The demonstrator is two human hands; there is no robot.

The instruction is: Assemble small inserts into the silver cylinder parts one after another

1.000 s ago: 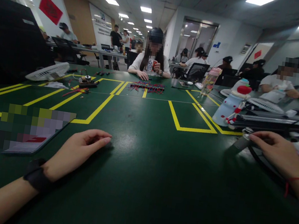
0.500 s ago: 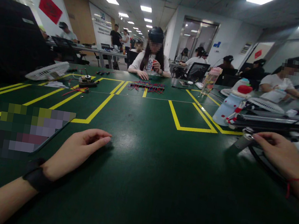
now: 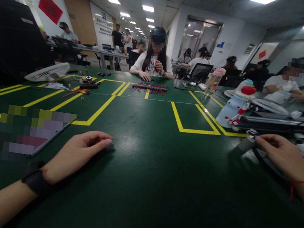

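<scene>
My left hand (image 3: 81, 153) rests on the green table, thumb and forefinger drawn together. A dark bit shows by the fingertips, too small to name. At the right, my right hand (image 3: 282, 156) pinches the edge of a small grey metal cylinder (image 3: 246, 144), which leans at a slant on or just above the tabletop. The thumb and forefinger meet at its upper right side; my other fingers are mostly hidden. Beneath that hand runs a black cable (image 3: 262, 161). Left of my left hand lies a flat tablet-like thing (image 3: 48, 140), its face blurred out.
A blue bottle (image 3: 228, 112) with a red topper stands behind the cylinder, beside long dark rails (image 3: 284, 126). Yellow tape (image 3: 200, 132) marks the table (image 3: 141, 188). Wire bundles (image 3: 148, 87) lie before a person seated opposite. A white fan (image 3: 48, 72) lies at left.
Both hands stay nearly still. The cylinder has shifted very slightly with my right hand. At far right, another person's hands have moved a little.
</scene>
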